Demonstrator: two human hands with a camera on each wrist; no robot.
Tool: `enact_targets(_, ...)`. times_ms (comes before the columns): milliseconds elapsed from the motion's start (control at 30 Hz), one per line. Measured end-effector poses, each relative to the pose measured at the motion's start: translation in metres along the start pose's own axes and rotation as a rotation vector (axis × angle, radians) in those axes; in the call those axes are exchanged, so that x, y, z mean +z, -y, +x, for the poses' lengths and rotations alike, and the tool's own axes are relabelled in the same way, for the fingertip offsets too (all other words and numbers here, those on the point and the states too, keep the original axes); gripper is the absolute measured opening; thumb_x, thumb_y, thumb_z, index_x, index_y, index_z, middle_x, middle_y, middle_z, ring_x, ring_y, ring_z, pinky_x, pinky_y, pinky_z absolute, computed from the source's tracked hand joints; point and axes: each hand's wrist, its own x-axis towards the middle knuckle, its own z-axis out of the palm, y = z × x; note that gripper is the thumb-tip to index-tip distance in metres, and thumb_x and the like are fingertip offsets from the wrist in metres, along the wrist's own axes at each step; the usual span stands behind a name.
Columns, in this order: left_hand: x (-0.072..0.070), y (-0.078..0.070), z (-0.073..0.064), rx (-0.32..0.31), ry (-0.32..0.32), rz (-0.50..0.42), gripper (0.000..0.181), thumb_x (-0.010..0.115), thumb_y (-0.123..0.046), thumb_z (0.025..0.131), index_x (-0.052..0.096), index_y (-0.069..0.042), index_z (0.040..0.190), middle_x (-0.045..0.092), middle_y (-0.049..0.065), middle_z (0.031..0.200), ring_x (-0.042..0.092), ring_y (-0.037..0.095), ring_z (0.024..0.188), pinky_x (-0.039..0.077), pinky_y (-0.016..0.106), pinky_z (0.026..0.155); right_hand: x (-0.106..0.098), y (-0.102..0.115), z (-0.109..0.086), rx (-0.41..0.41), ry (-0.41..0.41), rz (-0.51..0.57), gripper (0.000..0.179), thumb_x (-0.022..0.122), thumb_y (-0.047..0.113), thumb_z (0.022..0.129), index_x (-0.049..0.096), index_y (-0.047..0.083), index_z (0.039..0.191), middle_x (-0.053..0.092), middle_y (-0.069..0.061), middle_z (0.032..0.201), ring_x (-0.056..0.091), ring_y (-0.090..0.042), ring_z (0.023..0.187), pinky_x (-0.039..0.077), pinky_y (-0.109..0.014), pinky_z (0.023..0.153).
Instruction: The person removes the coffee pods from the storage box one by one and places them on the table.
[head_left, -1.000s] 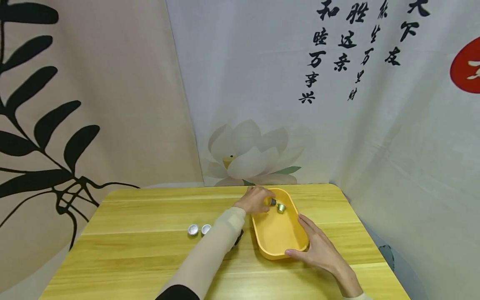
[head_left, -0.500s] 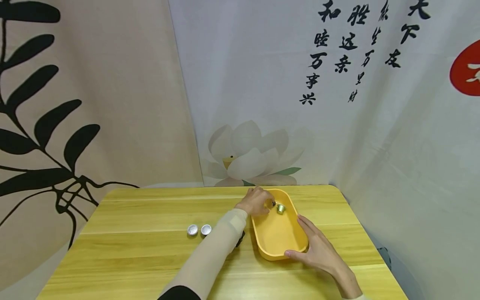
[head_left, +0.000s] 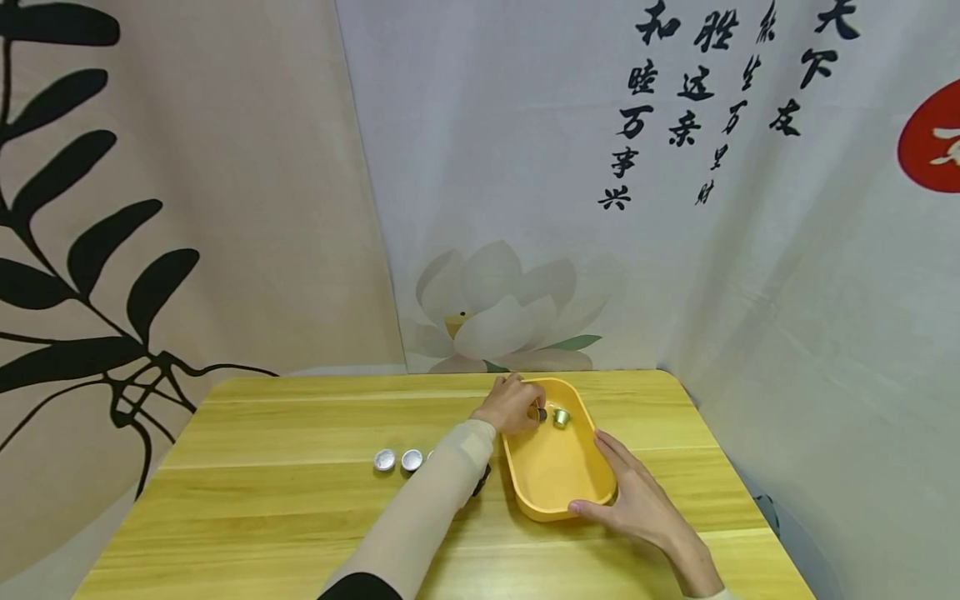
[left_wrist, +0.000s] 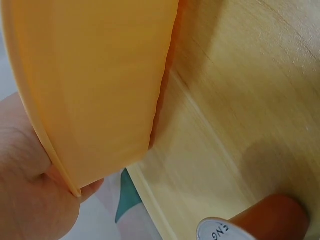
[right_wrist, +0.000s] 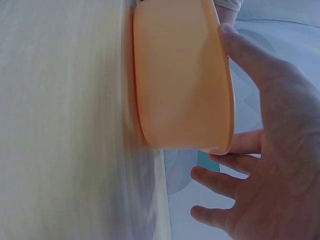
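Note:
A yellow tray [head_left: 562, 467] sits on the right half of the table. My left hand [head_left: 512, 405] reaches over its far left rim, fingers curled down around a small dark coffee capsule [head_left: 542, 414]. Most of that capsule is hidden by the fingers. Beside it in the tray lies a gold coffee capsule [head_left: 561, 418]. In the left wrist view the tray wall [left_wrist: 105, 90] covers the left fingertips. My right hand [head_left: 637, 496] spans the tray's near right corner. In the right wrist view its thumb touches the rim, and the spread fingers [right_wrist: 220, 182] are fairly straight.
Two capsules with silver lids [head_left: 384, 460] stand left of the tray, and the edge of another shows beside the left sleeve [head_left: 427, 500]. In the left wrist view a copper capsule [left_wrist: 275, 217] with a printed white lid is near the camera. The table [head_left: 262, 467] meets a hanging cloth behind.
The left fingers have shifted slightly down and left at the tray's far end with the dark capsule, and less of it shows. The right hand and tray stay put.

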Motion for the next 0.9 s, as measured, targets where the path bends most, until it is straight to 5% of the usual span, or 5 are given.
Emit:
enact_targets(300,0.004,0.002,0.002,-0.014,-0.006,0.039,0.022,0.085,-0.027,0.101,0.082,-0.023,0.122,0.084,-0.009,0.107,0.067,0.025,0.117,0.053,0.047,0.106,0.0,0.0,0.0,0.008,0.006,0.012,0.12,0.092,0.067,0.086,0.042,-0.002,0.171,0.04,-0.02,0.182,0.051,-0.052,0.159,0.05,-0.072,0.124)
enact_targets(433,0.005,0.003,0.003,-0.007,-0.028,0.02,0.024,0.087,-0.03,0.101,0.082,-0.023,0.123,0.085,-0.008,0.11,0.069,0.029,0.124,0.052,0.055,0.117,0.0,0.0,0.0,0.008,0.006,0.021,0.119,0.092,0.066,0.087,0.042,-0.001,0.171,0.04,-0.02,0.181,0.05,-0.053,0.159,0.05,-0.072,0.123)
enact_targets(700,0.001,0.005,-0.003,0.005,-0.061,-0.041,0.027,0.086,-0.03,0.102,0.081,-0.022,0.127,0.084,-0.006,0.126,0.063,0.034,0.149,0.024,0.077,0.138,0.0,0.002,0.0,0.006,0.007,0.014,0.118,0.094,0.061,0.087,0.042,-0.003,0.171,0.04,-0.022,0.181,0.051,-0.054,0.158,0.05,-0.072,0.123)
enact_targets(800,-0.005,0.006,-0.006,0.017,-0.072,-0.072,0.027,0.084,-0.028,0.103,0.081,-0.021,0.129,0.083,-0.005,0.132,0.056,0.039,0.158,0.021,0.077,0.139,0.0,0.003,0.0,0.005,0.009,0.011,0.117,0.093,0.062,0.087,0.042,-0.003,0.171,0.041,-0.021,0.181,0.051,-0.054,0.157,0.051,-0.072,0.122)
enact_targets(900,-0.011,0.006,-0.009,0.04,-0.096,-0.084,0.023,0.083,-0.027,0.104,0.081,-0.022,0.126,0.083,-0.008,0.128,0.063,0.033,0.151,0.023,0.077,0.139,0.0,0.003,0.0,0.009,0.012,0.009,0.118,0.093,0.063,0.088,0.042,-0.003,0.171,0.04,-0.02,0.181,0.051,-0.053,0.158,0.051,-0.072,0.123)
